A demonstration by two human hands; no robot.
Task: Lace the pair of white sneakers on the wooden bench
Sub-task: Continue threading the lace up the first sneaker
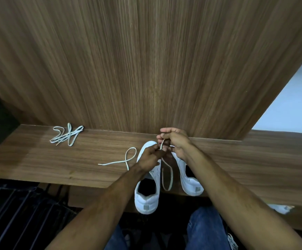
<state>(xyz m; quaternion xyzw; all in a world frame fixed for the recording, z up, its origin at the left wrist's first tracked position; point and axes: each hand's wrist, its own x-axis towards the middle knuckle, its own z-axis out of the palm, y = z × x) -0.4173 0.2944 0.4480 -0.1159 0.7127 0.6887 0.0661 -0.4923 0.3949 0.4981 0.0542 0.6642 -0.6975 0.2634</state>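
Note:
Two white sneakers stand side by side on the wooden bench (38, 159), toes to the back panel. The left sneaker (147, 199) overhangs the front edge with its heel; the right sneaker (191, 184) stands beside it. A white lace (167, 175) hangs in a loop between the shoes, and its other end trails left across the bench in a curl. My left hand (151, 155) pinches this lace over the left shoe's toe area. My right hand (175, 141) pinches the lace's upper end just above. The shoes' eyelets are hidden by my hands.
A second loose lace (66, 135) lies bunched at the bench's back left. A tall wooden panel (146, 60) rises behind the bench. Dark slatted racks (20, 213) sit below on the left. My knees in blue jeans (206, 230) are in front of the bench.

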